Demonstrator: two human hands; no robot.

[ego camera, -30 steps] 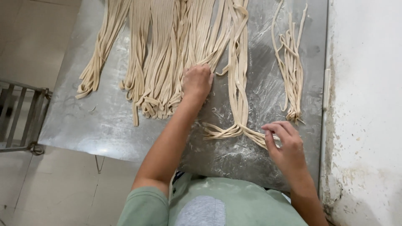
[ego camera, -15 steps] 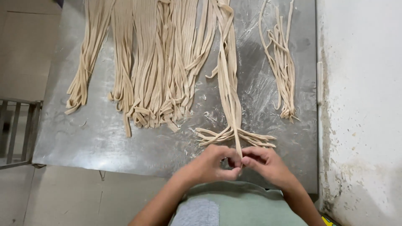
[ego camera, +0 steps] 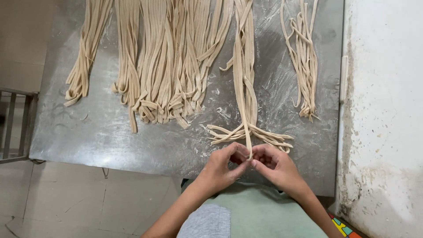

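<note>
Head view: one dough strip [ego camera: 245, 88] is pinched at its near end by both hands.

The left hand [ego camera: 222, 169] and right hand [ego camera: 275, 167] are met at the floured metal worktop's [ego camera: 88, 132] near edge, each grip closed narrowly on the strip's end. The strip belongs to a bundle [ego camera: 251, 132] fanned out just beyond the fingers. Further bundles [ego camera: 167, 66] are laid to the left, and a thin bundle [ego camera: 304, 57] to the right.

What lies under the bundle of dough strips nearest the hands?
Under the bundle of dough strips lies the floured metal table. The surface directly beneath is covered.
</note>
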